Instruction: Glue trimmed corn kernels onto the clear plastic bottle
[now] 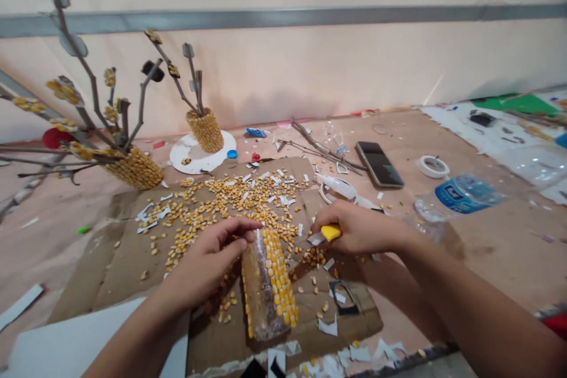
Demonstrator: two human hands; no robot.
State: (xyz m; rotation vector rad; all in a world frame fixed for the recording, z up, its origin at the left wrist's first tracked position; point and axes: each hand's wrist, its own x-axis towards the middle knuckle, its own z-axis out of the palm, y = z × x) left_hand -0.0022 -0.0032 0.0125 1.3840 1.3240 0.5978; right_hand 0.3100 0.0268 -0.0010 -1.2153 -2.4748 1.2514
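Observation:
My left hand (210, 254) grips the far end of a clear plastic cylinder (261, 289), fingers and thumb at its rim. Rows of yellow corn kernels cover the cylinder's right side and left edge, while a strip between them is bare. My right hand (357, 225) is closed around a utility knife (330, 232) with a yellow body, its blade pointing left, just apart from the cylinder. Loose corn kernels (239, 198) and white paper scraps lie scattered beyond both hands on a brown cardboard sheet (100, 271).
Two kernel-covered pots (137, 168) with twigs stand at the back left, one on a white disc (177, 156). A phone (380, 163), tape roll (433, 166) and plastic bottle (460, 195) lie right. White board (57, 342) lies front left; twigs (310, 139) lie near the wall.

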